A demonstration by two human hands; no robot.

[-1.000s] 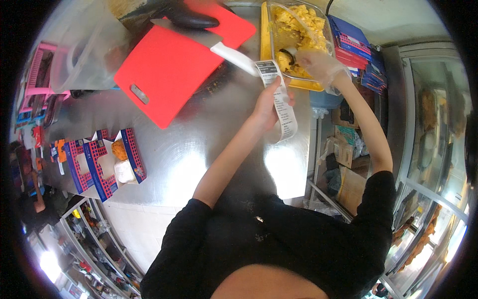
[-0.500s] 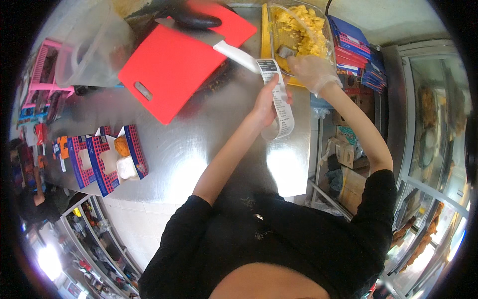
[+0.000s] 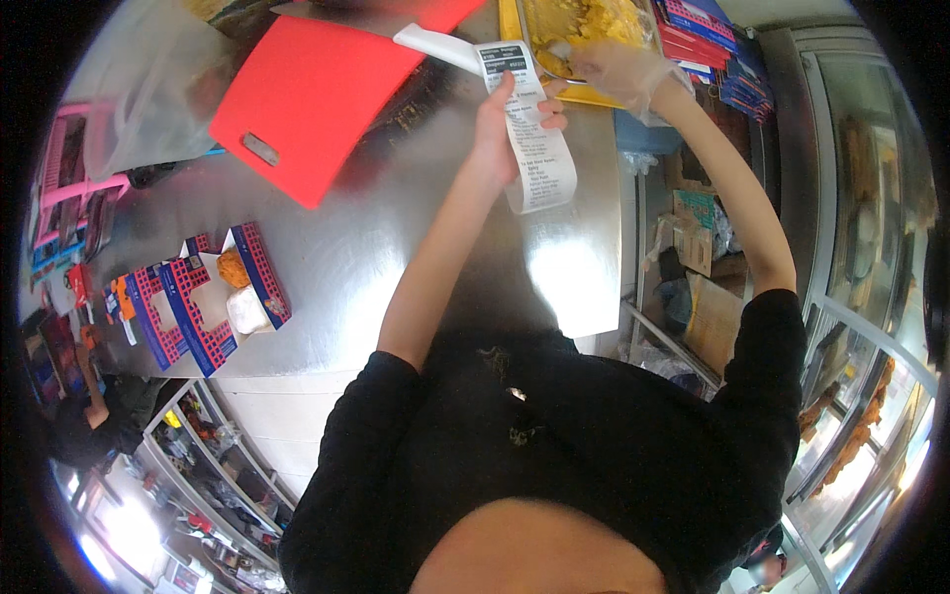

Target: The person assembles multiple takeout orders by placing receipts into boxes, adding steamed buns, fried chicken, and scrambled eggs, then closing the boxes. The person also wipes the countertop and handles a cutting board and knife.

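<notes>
My left hand pinches a long white printed receipt, which hangs down over the steel counter. At the upper right my right hand, in a clear plastic glove, reaches into a clear tray of yellow chopped food. Its fingers are closed at a grey metal utensil, partly hidden and blurred. Just left of the receipt's top lies a white-handled knife, its blade across a red cutting board.
Open blue-and-pink cartons stand at the counter's left, one holding a fried piece and a white wrapped item. A cloudy plastic tub is far left. Folded cartons and a glass-doored cabinet are at right.
The whole view has shifted, so the counter's things sit higher. The receipt now faces up more flatly in my left hand. My right hand stays at the yellow food.
</notes>
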